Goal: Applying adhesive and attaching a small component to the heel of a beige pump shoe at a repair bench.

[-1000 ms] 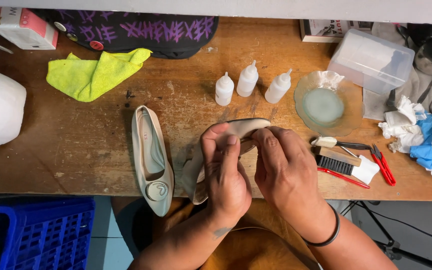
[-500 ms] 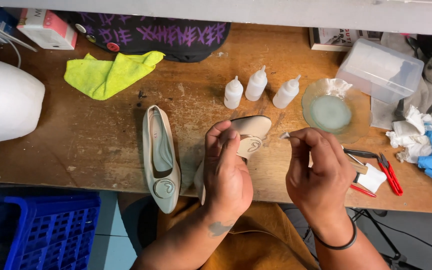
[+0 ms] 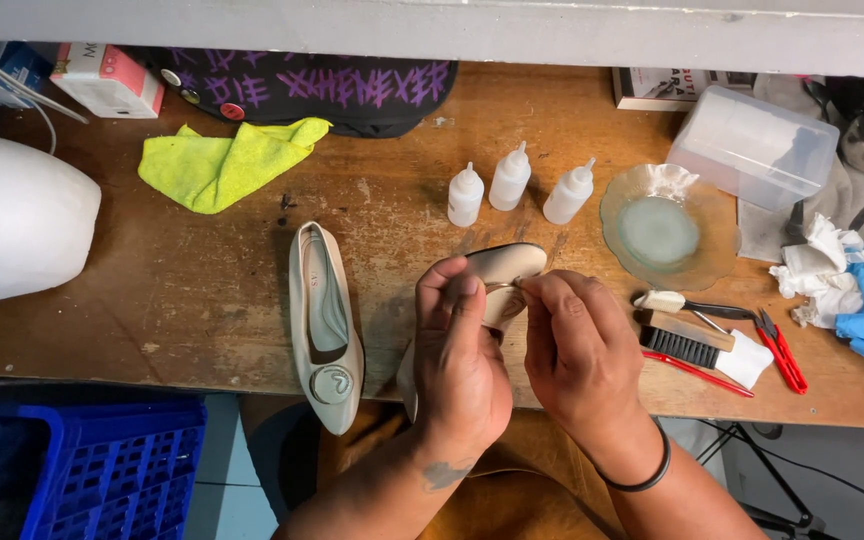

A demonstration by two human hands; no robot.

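Scuffed and stained, the wooden table (image 3: 202, 300) is stretching out under me, its grain worn rough. I am holding a cream flat shoe (image 3: 500, 270) sole-up at the near edge, my left hand (image 3: 464, 365) curled around its middle with the fingers closed over the side, and my right hand (image 3: 582, 350) pinched shut at the toe end on something too small to make out. It looks light and bendy, I judge, smooth leather-like skin that could slip, so gripping around the waist of the sole seems the surest hold. Its mate, the second cream shoe (image 3: 324, 325), is lying upright just to the left, with a rounded ornament on the toe. Farther off, three small white squeeze bottles (image 3: 510, 188) are standing close together, soft plastic with pointed tips, and a scalloped glass dish (image 3: 664, 228) is sitting to their right, brittle-looking. A stiff-bristled brush (image 3: 684, 340) is lying near my right hand.
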